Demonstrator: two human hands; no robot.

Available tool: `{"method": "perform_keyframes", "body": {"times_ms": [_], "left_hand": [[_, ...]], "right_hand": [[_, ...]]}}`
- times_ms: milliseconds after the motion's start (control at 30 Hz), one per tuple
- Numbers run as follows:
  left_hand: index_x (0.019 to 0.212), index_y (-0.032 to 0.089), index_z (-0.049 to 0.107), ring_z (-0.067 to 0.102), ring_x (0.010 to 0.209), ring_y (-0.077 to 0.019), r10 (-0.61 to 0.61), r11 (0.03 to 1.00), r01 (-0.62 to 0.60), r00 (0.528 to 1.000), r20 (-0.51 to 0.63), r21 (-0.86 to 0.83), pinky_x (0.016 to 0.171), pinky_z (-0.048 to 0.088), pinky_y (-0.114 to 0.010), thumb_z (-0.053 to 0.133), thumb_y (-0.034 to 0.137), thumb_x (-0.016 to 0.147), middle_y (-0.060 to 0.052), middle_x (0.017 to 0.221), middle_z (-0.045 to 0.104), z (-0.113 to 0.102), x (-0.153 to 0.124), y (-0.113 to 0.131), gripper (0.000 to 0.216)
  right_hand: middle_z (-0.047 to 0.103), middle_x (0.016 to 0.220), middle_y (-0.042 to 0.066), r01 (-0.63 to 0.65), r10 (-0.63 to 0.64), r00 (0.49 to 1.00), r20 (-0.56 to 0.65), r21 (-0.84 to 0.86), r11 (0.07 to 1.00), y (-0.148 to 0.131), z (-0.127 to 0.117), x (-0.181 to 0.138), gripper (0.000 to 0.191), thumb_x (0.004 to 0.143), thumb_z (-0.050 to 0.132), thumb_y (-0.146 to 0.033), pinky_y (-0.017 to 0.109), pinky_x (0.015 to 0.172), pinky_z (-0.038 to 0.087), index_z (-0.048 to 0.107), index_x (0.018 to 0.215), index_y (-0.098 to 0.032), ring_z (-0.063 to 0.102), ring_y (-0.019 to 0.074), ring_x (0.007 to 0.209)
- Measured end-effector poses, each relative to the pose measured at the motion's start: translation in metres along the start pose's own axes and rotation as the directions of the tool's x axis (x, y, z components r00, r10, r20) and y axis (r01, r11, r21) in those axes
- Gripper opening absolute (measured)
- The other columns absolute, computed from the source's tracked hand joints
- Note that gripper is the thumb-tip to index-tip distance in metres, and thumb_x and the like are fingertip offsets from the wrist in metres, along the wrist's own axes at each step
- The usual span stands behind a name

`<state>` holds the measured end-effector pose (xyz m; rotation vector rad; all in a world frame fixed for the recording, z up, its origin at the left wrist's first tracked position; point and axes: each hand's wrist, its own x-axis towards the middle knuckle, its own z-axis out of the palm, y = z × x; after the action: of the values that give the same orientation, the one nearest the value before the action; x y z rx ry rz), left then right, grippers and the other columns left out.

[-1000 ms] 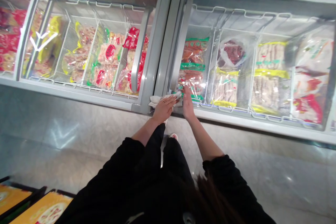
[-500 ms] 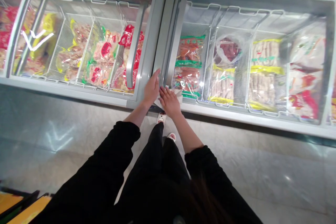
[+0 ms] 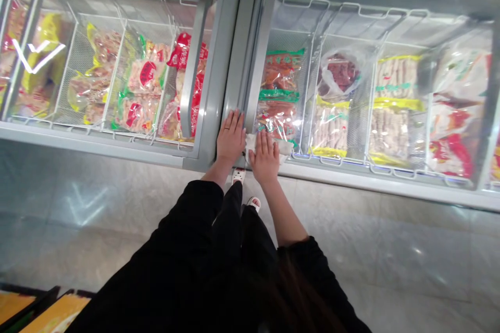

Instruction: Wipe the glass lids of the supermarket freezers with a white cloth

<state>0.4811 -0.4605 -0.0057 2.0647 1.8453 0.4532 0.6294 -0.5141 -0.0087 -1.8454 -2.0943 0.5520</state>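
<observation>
My right hand (image 3: 266,158) lies flat on a white cloth (image 3: 286,149), pressing it against the front rim of the right chest freezer (image 3: 332,176). Its fingers are stretched forward, with the thumb out to the left; part of the cloth is hidden beneath them. Beside it, my left hand (image 3: 231,138) rests palm down with fingers extended on the grey frame (image 3: 237,70) where the two freezers meet. A ring shows on one of its fingers. Nothing is visible in the left hand.
Bagged frozen food (image 3: 142,91) fills wire baskets under the left freezer's glass, near a grey lid handle (image 3: 194,70). More packs (image 3: 395,109) lie in the right freezer. Orange-topped boxes (image 3: 58,312) stand behind me at lower left, on a shiny tiled floor (image 3: 128,208).
My right hand has shifted a little to the right, and the cloth has moved with it. My left hand has turned from edge-on to palm down on the frame.
</observation>
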Motion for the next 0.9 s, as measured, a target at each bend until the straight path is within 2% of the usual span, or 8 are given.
{"method": "perform_keyframes", "body": {"times_ms": [100,233,333,400,567,700,800,900], "left_hand": [[0.159,0.016,0.025,0.010,0.159,-0.0212,0.007,0.998,-0.008,1.000,-0.015,-0.067,0.130,0.014,-0.047,0.031,0.025,0.108,-0.005,0.171,0.018,0.002,0.001,-0.003,0.052],[0.160,0.020,0.023,0.011,0.159,-0.0203,-0.004,0.992,0.000,1.000,-0.027,-0.130,0.129,0.013,-0.048,0.031,0.022,0.108,-0.003,0.171,0.019,0.004,0.001,-0.006,0.053],[0.160,0.018,0.023,0.008,0.159,-0.0204,-0.028,0.988,0.028,1.000,0.000,-0.151,0.130,0.009,-0.048,0.031,0.022,0.108,-0.003,0.172,0.017,0.004,0.002,-0.005,0.053],[0.159,0.018,0.024,0.007,0.159,-0.0212,-0.041,0.987,0.043,0.999,0.015,-0.153,0.130,0.006,-0.048,0.032,0.022,0.108,-0.002,0.172,0.016,0.004,0.002,-0.004,0.052],[0.158,0.015,0.028,0.010,0.159,-0.0198,-0.050,0.991,0.051,0.999,0.011,-0.120,0.130,0.009,-0.045,0.033,0.020,0.107,-0.004,0.171,0.019,0.005,0.004,-0.004,0.051],[0.157,0.017,0.030,0.012,0.158,-0.0186,-0.011,0.993,0.006,0.999,-0.045,-0.115,0.129,0.011,-0.046,0.034,0.021,0.107,-0.003,0.170,0.022,0.008,0.004,-0.007,0.050],[0.157,0.015,0.029,0.011,0.158,-0.0190,-0.005,0.994,-0.001,0.999,-0.050,-0.113,0.129,0.011,-0.047,0.035,0.020,0.107,-0.005,0.170,0.022,0.009,0.004,-0.007,0.051],[0.157,0.015,0.029,0.010,0.158,-0.0187,-0.012,0.993,0.007,0.999,-0.039,-0.115,0.129,0.011,-0.048,0.035,0.020,0.106,-0.005,0.170,0.022,0.008,0.005,-0.006,0.051]], "right_hand": [[0.033,0.166,0.009,0.031,-0.034,0.999,0.022,0.121,0.992,0.006,-0.003,-0.007,0.063,0.102,0.038,-0.035,0.059,0.127,0.021,0.029,0.162,-0.021,0.027,0.0274,0.155],[0.035,0.165,0.012,-0.112,0.121,0.989,-0.084,0.102,0.988,0.032,-0.014,-0.022,0.062,0.101,0.036,-0.032,0.065,0.123,0.024,0.029,0.162,-0.019,0.028,0.0317,0.154],[0.038,0.164,0.011,-0.174,0.185,0.973,-0.138,0.084,0.981,0.034,-0.015,-0.023,0.063,0.100,0.036,-0.026,0.066,0.121,0.026,0.030,0.162,-0.022,0.027,0.0327,0.154],[0.038,0.164,0.009,-0.142,0.149,0.983,-0.108,0.063,0.988,0.025,-0.013,-0.025,0.062,0.099,0.035,-0.022,0.066,0.121,0.026,0.032,0.161,-0.025,0.024,0.0312,0.156],[0.042,0.162,0.002,0.080,-0.086,0.993,0.081,0.080,0.994,0.009,-0.006,-0.052,0.056,0.100,0.040,-0.022,0.062,0.124,0.020,0.044,0.155,-0.034,0.027,0.0282,0.155],[0.051,0.156,0.004,-0.021,0.021,1.000,0.006,0.055,0.998,0.026,-0.004,-0.072,0.052,0.102,0.043,-0.028,0.060,0.118,0.028,0.046,0.153,-0.038,0.039,0.0307,0.148],[0.059,0.144,0.013,-0.150,0.149,0.984,-0.093,0.004,0.989,0.029,-0.004,-0.061,0.047,0.101,0.045,-0.031,0.064,0.108,0.034,0.056,0.146,-0.034,0.047,0.0382,0.136],[0.066,0.128,0.018,-0.108,0.106,0.993,-0.045,-0.032,0.994,0.014,-0.005,-0.037,0.048,0.099,0.043,-0.024,0.059,0.098,0.039,0.058,0.145,-0.028,0.053,0.0394,0.121]]}}
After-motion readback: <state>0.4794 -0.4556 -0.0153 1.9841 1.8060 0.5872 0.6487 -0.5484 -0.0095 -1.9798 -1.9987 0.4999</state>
